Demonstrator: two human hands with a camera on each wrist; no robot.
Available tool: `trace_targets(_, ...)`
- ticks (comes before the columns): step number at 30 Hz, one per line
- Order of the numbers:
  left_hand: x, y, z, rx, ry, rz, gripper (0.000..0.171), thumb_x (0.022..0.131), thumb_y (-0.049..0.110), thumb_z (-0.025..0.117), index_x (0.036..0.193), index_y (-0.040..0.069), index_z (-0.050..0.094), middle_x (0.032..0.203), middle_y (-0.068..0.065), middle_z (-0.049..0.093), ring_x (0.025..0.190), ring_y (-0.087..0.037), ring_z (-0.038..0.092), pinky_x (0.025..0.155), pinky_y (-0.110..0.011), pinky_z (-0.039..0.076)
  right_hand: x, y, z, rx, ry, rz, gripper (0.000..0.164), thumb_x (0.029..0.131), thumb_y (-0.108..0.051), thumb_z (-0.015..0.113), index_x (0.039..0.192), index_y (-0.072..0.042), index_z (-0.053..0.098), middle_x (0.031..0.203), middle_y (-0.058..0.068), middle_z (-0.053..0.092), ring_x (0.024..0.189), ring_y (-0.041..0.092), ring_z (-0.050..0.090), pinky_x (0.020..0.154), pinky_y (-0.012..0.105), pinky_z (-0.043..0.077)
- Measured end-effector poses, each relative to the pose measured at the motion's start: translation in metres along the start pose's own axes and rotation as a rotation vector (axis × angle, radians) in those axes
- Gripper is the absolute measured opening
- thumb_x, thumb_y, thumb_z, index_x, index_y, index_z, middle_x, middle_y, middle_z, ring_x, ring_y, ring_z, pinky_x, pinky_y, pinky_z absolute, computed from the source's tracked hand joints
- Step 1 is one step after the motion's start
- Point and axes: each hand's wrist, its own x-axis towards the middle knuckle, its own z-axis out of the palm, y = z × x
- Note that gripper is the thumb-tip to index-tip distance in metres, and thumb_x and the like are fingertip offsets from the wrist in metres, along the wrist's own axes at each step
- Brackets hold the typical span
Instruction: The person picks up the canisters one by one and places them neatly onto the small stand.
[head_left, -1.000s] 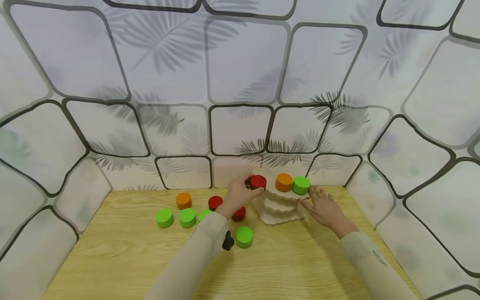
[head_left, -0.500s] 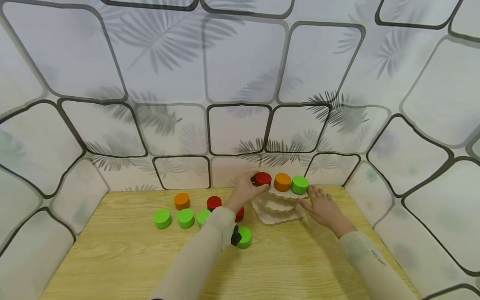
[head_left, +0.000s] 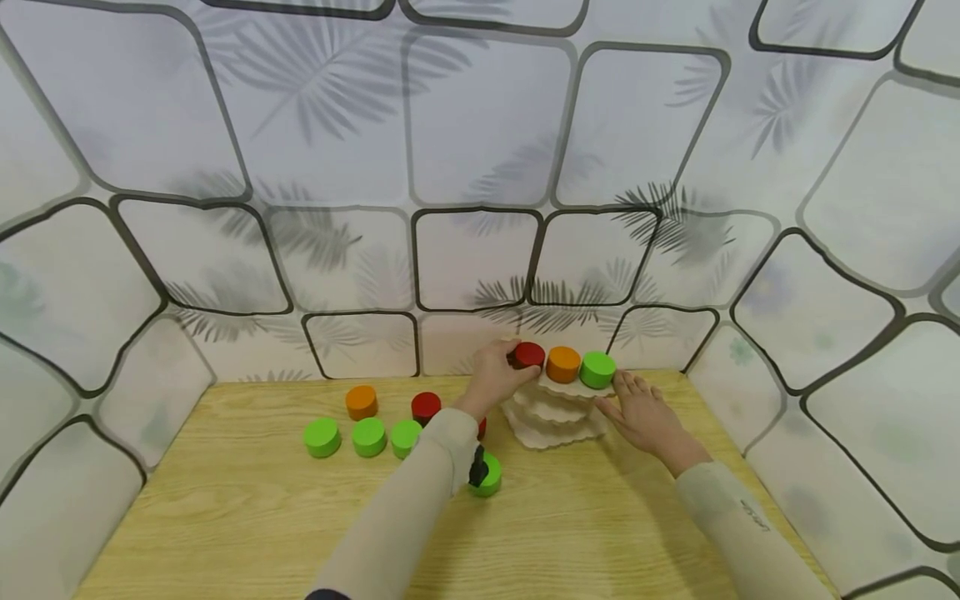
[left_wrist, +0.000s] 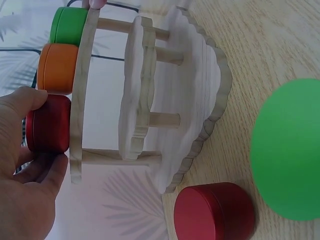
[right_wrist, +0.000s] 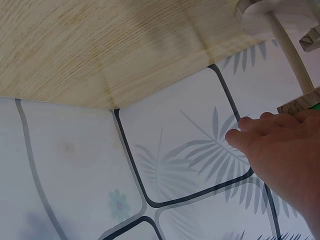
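Red tin and left grip now closer to the orange tin

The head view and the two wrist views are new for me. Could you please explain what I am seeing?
There is no robot here: a person works bare-handed. One picture is taken from the head, looking forward and down; the others from each wrist. The left hand grips a red cylinder at the top tier of a wooden stand. Beside it on that tier are an orange cylinder and a green cylinder. The right hand holds nothing and lies at the tier's right end. On the table I count seven more: one orange, four green and two red, some partly hidden.
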Motion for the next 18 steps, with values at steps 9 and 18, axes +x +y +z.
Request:
trace_targets(9,0.0045,0.0002,0.0041,-0.014,0.005,-0.011,0.068,0.095,0.026,0.079,0.151,-0.003,0.053,0.137,-0.024,0.065,0.118,-0.034,0.068,0.098,-0.044,0.06,-0.0015,-0.0018,-0.0009,-0.003,0.0,0.0,0.079,0.114,-0.046,0.04,0.157,0.019,0.026,0.164,0.04,0.026,0.151,0.06,0.027,0.122,0.074,0.022)
trace_targets(18,0.0069,-0.0005,0.0078,-0.056,0.021,-0.022,0.065,0.095,0.024,0.079,0.15,-0.002,0.056,0.136,-0.024,0.065,0.118,-0.036,0.067,0.098,-0.044,0.06,-0.0008,-0.0015,-0.0001,-0.003,0.007,-0.006,0.08,0.114,-0.047,0.039,0.156,0.019,0.027,0.163,0.04,0.027,0.15,0.061,0.029,0.122,0.074,0.023)
